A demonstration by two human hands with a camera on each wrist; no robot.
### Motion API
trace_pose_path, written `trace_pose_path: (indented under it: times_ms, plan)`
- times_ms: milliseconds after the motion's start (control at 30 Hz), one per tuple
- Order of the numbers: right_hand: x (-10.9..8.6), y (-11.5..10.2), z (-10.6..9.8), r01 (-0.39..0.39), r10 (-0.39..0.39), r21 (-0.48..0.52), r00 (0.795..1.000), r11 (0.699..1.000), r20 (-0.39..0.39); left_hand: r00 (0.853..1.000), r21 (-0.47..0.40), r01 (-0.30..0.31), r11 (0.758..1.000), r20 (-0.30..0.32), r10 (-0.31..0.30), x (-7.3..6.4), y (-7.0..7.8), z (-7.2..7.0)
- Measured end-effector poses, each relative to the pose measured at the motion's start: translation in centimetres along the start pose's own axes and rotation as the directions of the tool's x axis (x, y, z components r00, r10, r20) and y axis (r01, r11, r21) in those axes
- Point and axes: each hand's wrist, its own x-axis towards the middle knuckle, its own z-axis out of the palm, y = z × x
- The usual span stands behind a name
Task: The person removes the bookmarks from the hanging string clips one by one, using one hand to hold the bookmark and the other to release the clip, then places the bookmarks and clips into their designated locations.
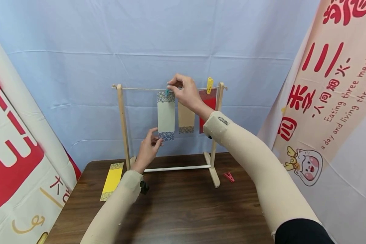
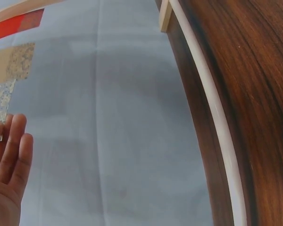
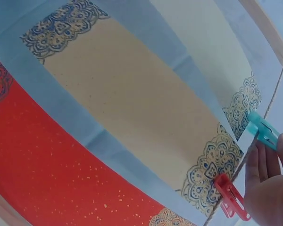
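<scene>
Pale patterned strip (image 1: 166, 117) at the cord (image 1: 140, 89); right fingers (image 3: 262, 162) pinch the teal clip (image 3: 268, 134) at its top edge, left fingers (image 2: 12, 155) closed on a lower corner; probably light, bendy, easily creased; best held by edges

This place is looking like a small makeshift booth closed off with fabric. A creased pale blue cloth (image 1: 64, 67) is hanging behind the brown desk (image 1: 186, 210). In the head view, a red and white banner (image 1: 15, 179) is covering the left side, and a beige banner (image 1: 335, 105) is covering the right, carrying large red characters (image 1: 323, 60), a cartoon face (image 1: 311, 167) and English words about eating three meals. The surrounding building is staying hidden.
</scene>
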Motion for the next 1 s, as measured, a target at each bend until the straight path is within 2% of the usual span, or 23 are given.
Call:
trace_pose_path:
  times_ms: [133, 333, 1000]
  plan:
    - [-0.2, 0.2, 0.0, 0.027, -0.027, 0.005, 0.999, 1.000, -0.028, 1.000, 0.000, 0.014, 1.000, -0.003, -0.014, -0.3, 0.1, -0.1]
    - [-0.5, 0.6, 0.1, 0.032, -0.029, 0.047, 0.998, 0.998, -0.058, 1.000, 0.013, 0.019, 1.000, -0.003, -0.019, -0.8, 0.0, -0.2]
    - [-1.4, 0.9, 0.1, 0.142, -0.133, 0.118, 0.988, 0.983, -0.079, 0.999, 0.003, 0.036, 0.999, -0.006, -0.036, -2.0, -0.7, -0.3]
